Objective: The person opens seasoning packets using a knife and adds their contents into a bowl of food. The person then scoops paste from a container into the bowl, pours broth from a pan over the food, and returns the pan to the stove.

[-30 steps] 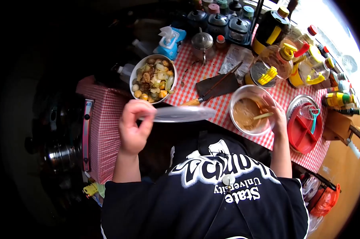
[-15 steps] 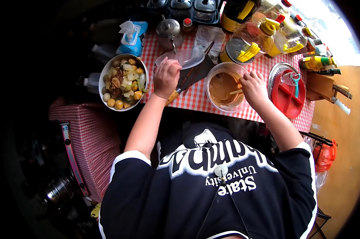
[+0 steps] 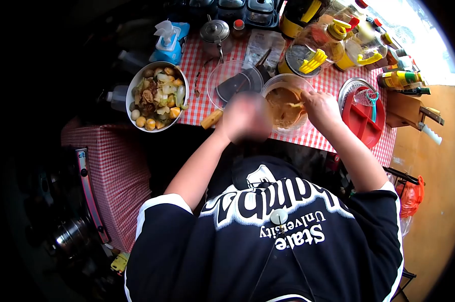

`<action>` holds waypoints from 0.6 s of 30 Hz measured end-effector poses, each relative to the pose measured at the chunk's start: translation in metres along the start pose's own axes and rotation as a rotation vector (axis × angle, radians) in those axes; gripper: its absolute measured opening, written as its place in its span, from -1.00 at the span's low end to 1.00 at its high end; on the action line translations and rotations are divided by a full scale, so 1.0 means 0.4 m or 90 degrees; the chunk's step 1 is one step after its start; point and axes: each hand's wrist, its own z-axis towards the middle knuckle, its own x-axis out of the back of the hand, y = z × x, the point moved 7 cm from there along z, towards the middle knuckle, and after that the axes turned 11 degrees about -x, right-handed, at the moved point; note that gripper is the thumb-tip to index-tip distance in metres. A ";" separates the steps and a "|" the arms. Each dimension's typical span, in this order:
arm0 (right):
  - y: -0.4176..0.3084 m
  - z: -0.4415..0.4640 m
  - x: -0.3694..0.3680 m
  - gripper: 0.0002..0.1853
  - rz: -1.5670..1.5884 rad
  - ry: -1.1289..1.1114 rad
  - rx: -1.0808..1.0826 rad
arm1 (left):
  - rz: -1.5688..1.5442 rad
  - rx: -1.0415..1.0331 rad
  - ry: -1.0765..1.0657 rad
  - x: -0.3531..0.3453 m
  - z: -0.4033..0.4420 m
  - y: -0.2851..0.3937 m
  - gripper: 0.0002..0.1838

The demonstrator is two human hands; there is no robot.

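Note:
My right hand (image 3: 320,108) is closed on a light-coloured spoon (image 3: 294,105) that dips into the brown paste (image 3: 282,108). The paste fills part of a round clear plastic tub (image 3: 273,130) on the checked cloth. Smeared by motion, my left hand (image 3: 245,118) is at the tub's left side; its fingers cannot be made out. A clear round lid (image 3: 218,75) rests just beyond that hand, over a dark cleaver blade (image 3: 237,86). The cleaver's wooden handle (image 3: 212,119) points toward me. On the left stands a white bowl (image 3: 132,90) of eggs, cabbage and other food.
A red divided tray (image 3: 361,126) lies right of the tub, near a knife block (image 3: 408,111). Large clear jugs (image 3: 320,43) stand behind. A metal kettle (image 3: 216,35), a wipes pack (image 3: 168,48) and a plastic packet (image 3: 263,45) line the back of the checked table (image 3: 308,140).
My left hand has moved from the lid, right and toward me, to the tub. The lid now lies flatter over the cleaver. My right hand keeps its hold on the spoon.

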 end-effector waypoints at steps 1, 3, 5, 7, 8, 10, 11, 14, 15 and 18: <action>0.003 0.003 0.017 -0.88 0.014 -0.028 -0.026 | -0.074 0.017 -0.031 -0.017 -0.001 -0.006 -0.72; 0.016 0.009 0.008 -0.91 0.017 -0.031 -0.030 | -0.146 0.025 -0.061 -0.042 -0.003 -0.015 -0.71; 0.028 0.003 0.001 -0.91 0.023 -0.035 -0.038 | -0.161 0.022 -0.058 -0.053 -0.004 -0.010 -0.71; 0.033 -0.011 -0.001 -0.92 0.028 -0.047 -0.054 | -0.186 0.046 -0.055 -0.064 -0.006 -0.006 -0.71; 0.034 -0.019 -0.004 -0.92 0.030 -0.056 -0.061 | -0.196 0.060 -0.057 -0.070 -0.006 -0.004 -0.72; 0.027 -0.027 0.003 -0.94 0.050 0.030 -0.030 | -0.228 0.092 -0.072 -0.083 -0.007 -0.013 -0.73; 0.026 -0.022 -0.001 -0.94 0.049 0.054 -0.011 | -0.256 0.110 -0.078 -0.091 -0.007 -0.024 -0.73; 0.022 -0.024 -0.028 -0.95 0.083 0.115 0.027 | -0.377 0.196 -0.093 -0.126 -0.010 -0.052 -0.76; 0.020 -0.029 -0.039 -0.94 0.090 0.105 0.027 | -0.311 0.159 -0.109 -0.132 -0.006 -0.047 -0.78; 0.013 -0.057 -0.046 -0.92 0.101 0.075 0.026 | -0.136 0.040 -0.109 -0.159 0.003 -0.044 -0.81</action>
